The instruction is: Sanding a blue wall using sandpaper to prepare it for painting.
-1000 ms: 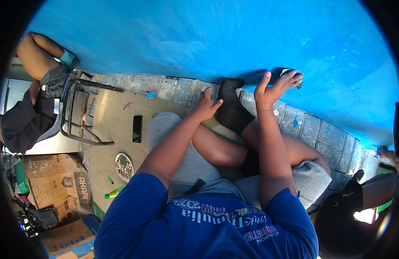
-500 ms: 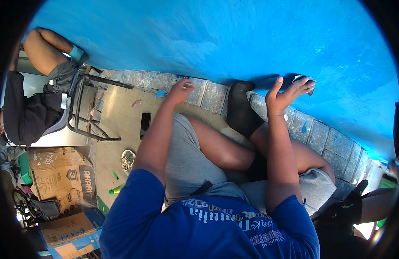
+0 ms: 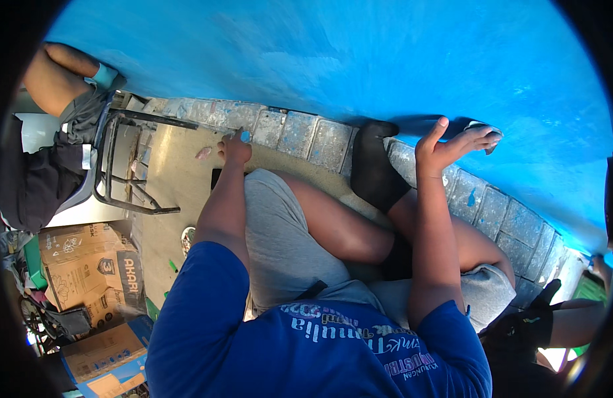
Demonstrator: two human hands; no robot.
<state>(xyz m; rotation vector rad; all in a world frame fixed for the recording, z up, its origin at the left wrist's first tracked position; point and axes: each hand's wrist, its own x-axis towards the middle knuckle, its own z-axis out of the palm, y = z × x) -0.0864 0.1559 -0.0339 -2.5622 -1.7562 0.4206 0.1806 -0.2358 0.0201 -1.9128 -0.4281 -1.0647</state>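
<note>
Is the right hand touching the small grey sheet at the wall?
Touching. The head view shows the right hand with its fingers laid across the small grey sheet, against the blue wall.

A blue wall (image 3: 319, 53) spans ten to three o'clock, grey pavers (image 3: 329, 142) along its foot. A tan mat (image 3: 177, 156) lies toward ten, near a black-framed chair (image 3: 154, 120). Cartons (image 3: 87, 265) sit at eight; bright light (image 3: 553, 358) glares at four.

room: right of left hand (image 3: 235, 151) | obstacles: socked foot (image 3: 372, 166), chair frame (image 3: 157, 119)
</note>
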